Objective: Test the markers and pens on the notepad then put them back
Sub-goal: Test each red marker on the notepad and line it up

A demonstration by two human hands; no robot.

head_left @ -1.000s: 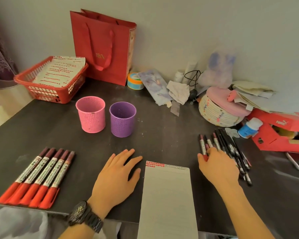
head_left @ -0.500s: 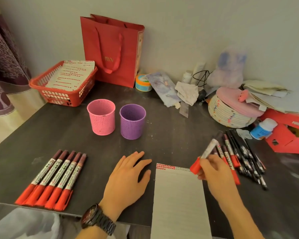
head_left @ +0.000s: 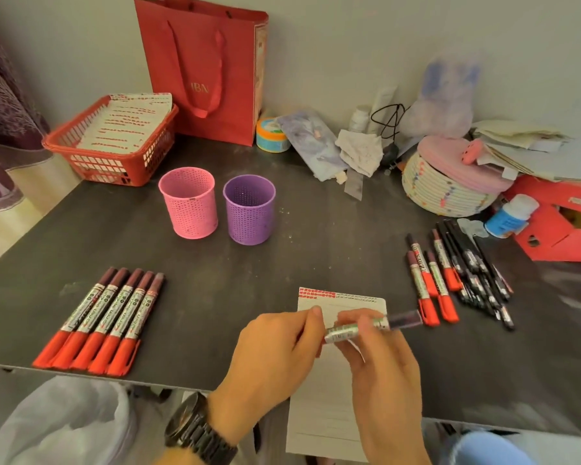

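Pinches one marker [head_left: 383, 323] sideways in both grips: left hand [head_left: 272, 354] at one end, right hand [head_left: 383, 374] round the middle, likely to pull the cap off. Hovers just above the notepad [head_left: 353, 302], ready for testing.

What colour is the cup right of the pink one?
The cup is purple; the head view shows it.

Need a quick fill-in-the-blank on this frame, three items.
1. The left hand and right hand both hold one marker over the ____.
2. The marker row at left has ____ markers.
3. The pink cup stands ____ of the purple cup.
Answers: notepad; five; left.
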